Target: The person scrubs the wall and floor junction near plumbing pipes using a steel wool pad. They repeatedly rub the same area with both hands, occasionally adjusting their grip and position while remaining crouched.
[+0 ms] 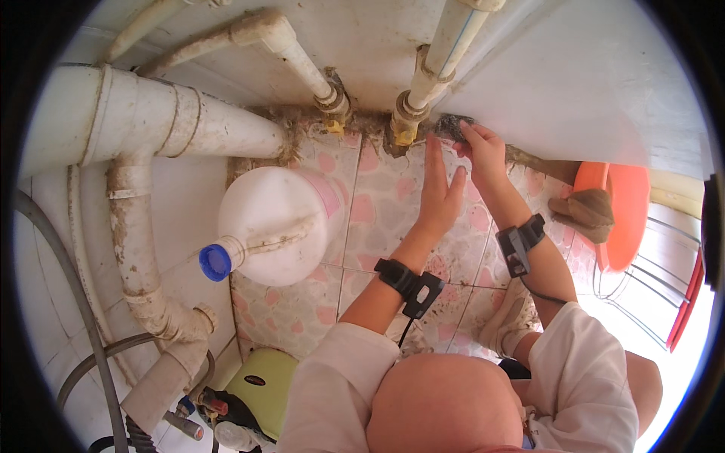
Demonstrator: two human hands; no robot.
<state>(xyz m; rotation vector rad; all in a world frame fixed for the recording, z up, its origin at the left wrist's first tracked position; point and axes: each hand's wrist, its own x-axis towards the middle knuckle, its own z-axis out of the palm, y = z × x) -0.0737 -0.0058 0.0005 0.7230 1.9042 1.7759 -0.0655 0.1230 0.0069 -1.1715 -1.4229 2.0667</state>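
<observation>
My left hand (pixel 441 190) is held out over the pink-patterned tile floor, fingers stretched and thumb apart, with nothing in it. Just to its right, my right hand (pixel 484 151) has its fingers bent together at the edge of a dark grey, fuzzy clump (pixel 453 126). That clump lies at the foot of the wall, beside a brass-coloured pipe fitting (pixel 405 136); its exact kind is unclear. Both wrists wear black straps with small devices. A large white jug (pixel 273 226) with a blue cap (pixel 215 262) stands to the left of my hands.
Thick white drain pipes (pixel 140 249) run along the left wall, with a grey hose (pixel 64 260) beside them. A second pipe fitting (pixel 334 113) meets the floor's far edge. At right are an orange basin (pixel 627 215), a brown cloth (pixel 585 215) and a wire rack (pixel 649 283). A green container (pixel 260 385) stands lower left.
</observation>
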